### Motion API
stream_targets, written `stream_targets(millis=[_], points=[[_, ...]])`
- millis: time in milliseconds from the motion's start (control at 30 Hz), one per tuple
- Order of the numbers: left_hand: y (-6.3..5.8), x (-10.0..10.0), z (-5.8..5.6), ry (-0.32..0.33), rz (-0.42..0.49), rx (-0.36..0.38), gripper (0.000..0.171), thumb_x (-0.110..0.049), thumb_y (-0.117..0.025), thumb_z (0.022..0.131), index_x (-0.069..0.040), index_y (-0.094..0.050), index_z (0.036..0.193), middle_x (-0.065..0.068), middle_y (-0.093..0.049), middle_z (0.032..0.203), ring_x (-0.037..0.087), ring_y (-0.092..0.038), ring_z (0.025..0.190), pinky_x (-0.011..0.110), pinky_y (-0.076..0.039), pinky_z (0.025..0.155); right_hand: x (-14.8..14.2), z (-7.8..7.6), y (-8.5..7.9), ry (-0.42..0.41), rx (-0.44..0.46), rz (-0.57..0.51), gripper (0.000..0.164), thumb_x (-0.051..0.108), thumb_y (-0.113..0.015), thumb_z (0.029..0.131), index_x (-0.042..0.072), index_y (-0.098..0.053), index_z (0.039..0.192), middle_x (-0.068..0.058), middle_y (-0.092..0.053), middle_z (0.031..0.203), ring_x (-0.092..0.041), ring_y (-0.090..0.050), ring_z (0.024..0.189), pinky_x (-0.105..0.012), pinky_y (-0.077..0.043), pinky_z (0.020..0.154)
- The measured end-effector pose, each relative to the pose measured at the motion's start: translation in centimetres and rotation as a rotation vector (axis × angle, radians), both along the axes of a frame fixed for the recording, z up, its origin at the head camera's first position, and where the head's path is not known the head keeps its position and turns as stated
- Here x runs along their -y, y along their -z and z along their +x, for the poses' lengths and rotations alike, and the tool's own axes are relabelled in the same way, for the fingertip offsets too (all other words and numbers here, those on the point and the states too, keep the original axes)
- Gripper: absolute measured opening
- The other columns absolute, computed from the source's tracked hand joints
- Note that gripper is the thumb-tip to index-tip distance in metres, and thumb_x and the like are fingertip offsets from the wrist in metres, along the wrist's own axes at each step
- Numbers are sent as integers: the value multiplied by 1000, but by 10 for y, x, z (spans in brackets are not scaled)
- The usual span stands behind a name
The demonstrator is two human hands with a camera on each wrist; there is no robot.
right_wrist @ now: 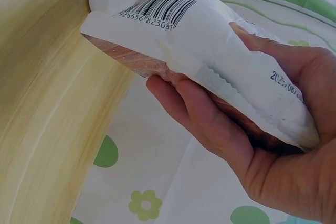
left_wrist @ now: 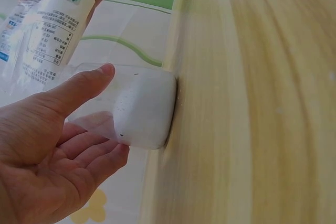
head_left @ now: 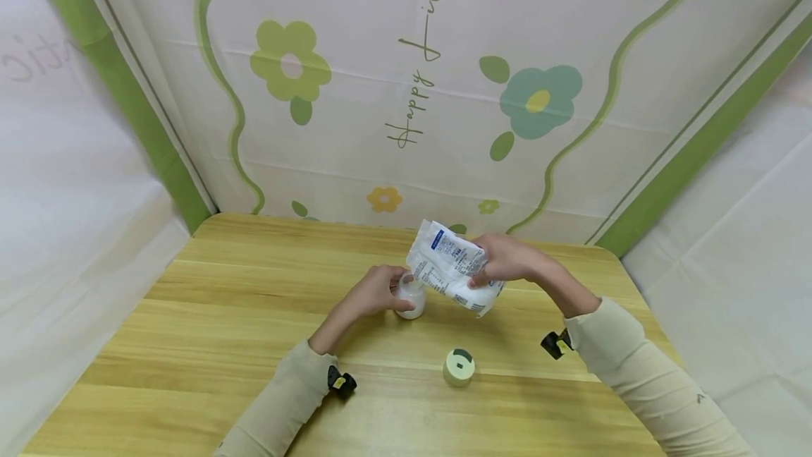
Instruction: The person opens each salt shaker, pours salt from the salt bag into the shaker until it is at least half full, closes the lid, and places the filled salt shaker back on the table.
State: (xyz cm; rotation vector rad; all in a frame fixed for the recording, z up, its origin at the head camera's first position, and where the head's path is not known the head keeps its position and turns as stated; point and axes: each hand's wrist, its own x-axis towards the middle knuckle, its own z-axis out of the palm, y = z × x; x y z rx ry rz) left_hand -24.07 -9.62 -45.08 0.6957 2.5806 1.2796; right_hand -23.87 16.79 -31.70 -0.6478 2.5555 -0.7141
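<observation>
A small clear jar (head_left: 411, 300) stands upright on the table, white contents filling its lower part in the left wrist view. My left hand (head_left: 378, 291) holds it from the left, thumb on one side and fingers on the other. With my right hand (head_left: 510, 259) I grip a white printed plastic bag (head_left: 449, 266), thumb on its printed face and fingers beneath. The bag tilts down to the left, its end at the jar's mouth. In the right wrist view a barcode shows on the bag (right_wrist: 210, 51). Whether anything flows between them I cannot tell.
A round pale-yellow lid (head_left: 459, 367) with a dark green patch lies on the wooden table (head_left: 209, 316), nearer to me than the jar. A white flowered cloth (head_left: 355, 125) hangs behind the table's far edge, and similar cloth hangs at both sides.
</observation>
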Motion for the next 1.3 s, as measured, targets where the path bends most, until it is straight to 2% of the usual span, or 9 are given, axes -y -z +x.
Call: stream_targets(millis=[233, 533, 833, 967, 1300], points=[[-1, 0, 0, 3, 2, 7, 44, -17, -89, 74, -2, -69, 110, 12, -73, 115, 21, -69, 102, 34, -57, 85, 0, 0, 1, -3, 3, 16, 43, 6, -80, 74, -1, -66, 115, -8, -73, 95, -17, -70, 77, -31, -58, 68], [0, 0, -1, 12, -12, -6, 41, -17, -89, 74, -4, -69, 108, 9, -74, 108, 15, -66, 91, 28, -55, 78, 1, 1, 0, -5, 1, 25, 44, 7, -80, 74, -1, -66, 115, -8, -73, 94, -17, -70, 76, -31, -58, 68], [0, 0, 0, 10, -10, -9, 35, -16, -89, 74, -5, -68, 100, 9, -74, 106, 14, -64, 88, 29, -53, 77, 1, 2, 0, 0, -5, 28, 46, 8, -80, 74, -2, -65, 117, -7, -73, 95, -16, -70, 76, -31, -57, 67], [2, 0, 0, 0, -24, -3, 38, -17, -89, 74, -5, -68, 102, 10, -74, 109, 14, -64, 89, 29, -53, 77, 0, 3, 1, 3, -10, 28, 49, 9, -81, 74, -2, -64, 119, -7, -73, 95, -16, -69, 76, -31, -57, 67], [2, 0, -1, -1, -32, -13, 38, -17, -89, 73, -4, -68, 102, 10, -74, 108, 13, -62, 86, 26, -52, 73, -1, 2, 2, -14, -19, 4, 43, 7, -79, 73, -2, -66, 113, -8, -74, 92, -16, -70, 74, -30, -58, 66]])
